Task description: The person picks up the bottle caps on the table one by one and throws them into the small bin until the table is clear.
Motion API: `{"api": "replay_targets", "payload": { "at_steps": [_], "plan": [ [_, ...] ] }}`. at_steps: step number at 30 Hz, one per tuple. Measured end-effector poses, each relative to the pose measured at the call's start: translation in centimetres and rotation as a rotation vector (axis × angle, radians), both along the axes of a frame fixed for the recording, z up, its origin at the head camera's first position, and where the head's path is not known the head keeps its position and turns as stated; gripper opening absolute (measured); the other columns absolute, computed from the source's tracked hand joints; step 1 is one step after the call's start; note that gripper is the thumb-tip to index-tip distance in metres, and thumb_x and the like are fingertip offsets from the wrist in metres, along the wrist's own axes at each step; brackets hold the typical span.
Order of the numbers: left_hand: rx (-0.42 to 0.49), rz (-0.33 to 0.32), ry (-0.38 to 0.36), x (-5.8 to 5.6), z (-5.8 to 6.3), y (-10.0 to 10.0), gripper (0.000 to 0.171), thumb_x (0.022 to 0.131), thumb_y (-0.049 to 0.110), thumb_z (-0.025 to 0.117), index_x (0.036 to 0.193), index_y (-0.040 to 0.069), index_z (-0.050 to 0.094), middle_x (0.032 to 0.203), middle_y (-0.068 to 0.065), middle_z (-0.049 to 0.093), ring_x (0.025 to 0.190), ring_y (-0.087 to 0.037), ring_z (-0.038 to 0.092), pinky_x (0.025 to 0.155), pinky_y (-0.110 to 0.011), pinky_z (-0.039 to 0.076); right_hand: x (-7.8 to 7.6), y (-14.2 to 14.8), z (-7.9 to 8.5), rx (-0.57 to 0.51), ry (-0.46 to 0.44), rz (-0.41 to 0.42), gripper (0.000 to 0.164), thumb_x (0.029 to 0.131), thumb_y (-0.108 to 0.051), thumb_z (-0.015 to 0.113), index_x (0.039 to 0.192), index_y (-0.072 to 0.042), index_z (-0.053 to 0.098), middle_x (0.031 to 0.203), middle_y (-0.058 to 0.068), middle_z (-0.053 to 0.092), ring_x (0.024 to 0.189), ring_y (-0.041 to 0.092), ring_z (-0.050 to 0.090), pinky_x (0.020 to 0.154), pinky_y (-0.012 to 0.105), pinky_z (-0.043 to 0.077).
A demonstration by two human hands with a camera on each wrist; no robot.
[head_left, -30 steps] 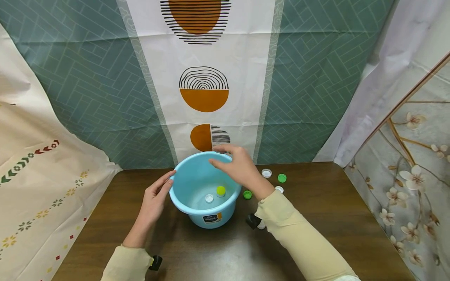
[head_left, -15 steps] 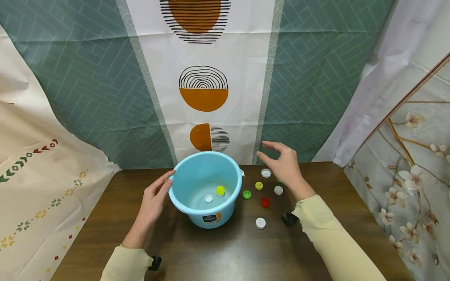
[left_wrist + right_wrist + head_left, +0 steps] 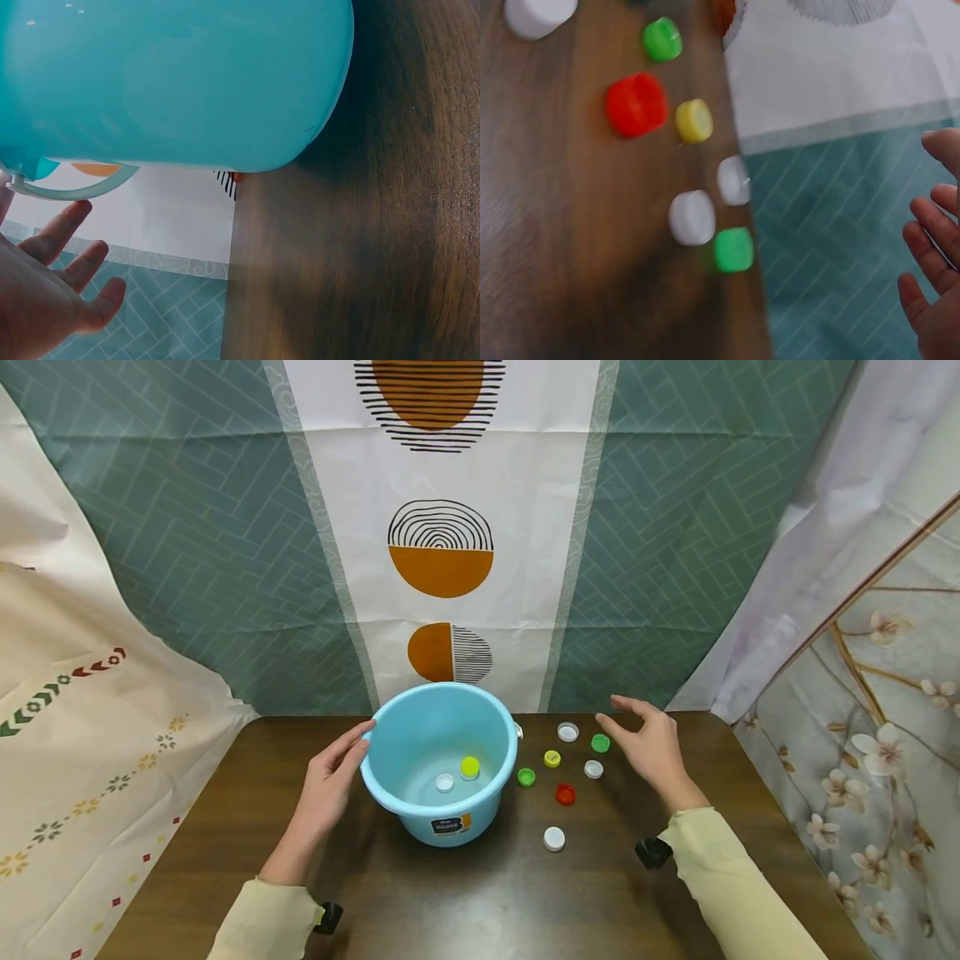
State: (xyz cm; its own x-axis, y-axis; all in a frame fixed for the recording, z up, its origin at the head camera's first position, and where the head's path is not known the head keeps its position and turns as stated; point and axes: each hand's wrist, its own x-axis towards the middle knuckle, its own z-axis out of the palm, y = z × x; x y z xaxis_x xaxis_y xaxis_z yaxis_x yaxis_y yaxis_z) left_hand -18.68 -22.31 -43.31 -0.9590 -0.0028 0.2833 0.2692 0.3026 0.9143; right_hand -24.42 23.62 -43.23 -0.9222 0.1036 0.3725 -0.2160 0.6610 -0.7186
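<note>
A light blue plastic bucket (image 3: 450,818) stands upright on the table in the head view. Inside it lie a yellow bottle cap (image 3: 469,767) and a white cap (image 3: 445,782). My left hand (image 3: 330,781) holds the bucket's left rim between thumb and finger; in the left wrist view its other fingers (image 3: 84,266) are spread off the wall. Thumb and fingers parted, my right hand (image 3: 654,747) hovers empty just right of a green cap (image 3: 600,743). A white cap (image 3: 593,769) lies near it, with another white cap (image 3: 567,732) farther back.
Right of the bucket lie a yellow cap (image 3: 552,758), a second green cap (image 3: 526,777), a red cap (image 3: 566,794) and, nearer the front, a white cap (image 3: 553,839). The brown table (image 3: 480,902) ends at a patterned cloth backdrop (image 3: 480,460).
My right hand has moved from over the bucket rightwards, then lower, to beside the far green cap, uncovering the caps on the table. My left hand has stayed on the rim.
</note>
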Motion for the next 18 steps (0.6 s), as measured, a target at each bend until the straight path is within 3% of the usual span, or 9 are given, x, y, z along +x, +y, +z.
{"api": "replay_targets", "payload": {
  "at_steps": [6, 18],
  "plan": [
    [-0.001, -0.002, -0.005, 0.0, 0.0, -0.1, 0.036, 0.096, 0.037, 0.051, 0.131, 0.029, 0.054, 0.132, 0.005, 0.057, 0.118, -0.010, 0.055, 0.089, -0.014, 0.045, 0.3, 1.1, -2.4, 0.033, -0.070, -0.001, 0.059, 0.080, -0.051, 0.068, 0.125, -0.014, 0.060, 0.122, 0.007, 0.063, 0.123, 0.029, 0.050, 0.101, 0.051, 0.036],
    [0.008, 0.001, 0.000, -0.1, -0.2, -0.3, 0.036, 0.096, 0.036, 0.051, 0.131, 0.029, 0.054, 0.132, 0.003, 0.057, 0.116, -0.013, 0.056, 0.088, -0.015, 0.047, 0.5, 1.6, -6.8, 0.062, -0.262, 0.095, 0.071, 0.076, -0.054, 0.070, 0.130, -0.010, 0.055, 0.127, 0.011, 0.060, 0.125, 0.032, 0.048, 0.101, 0.054, 0.037]
  ]
}}
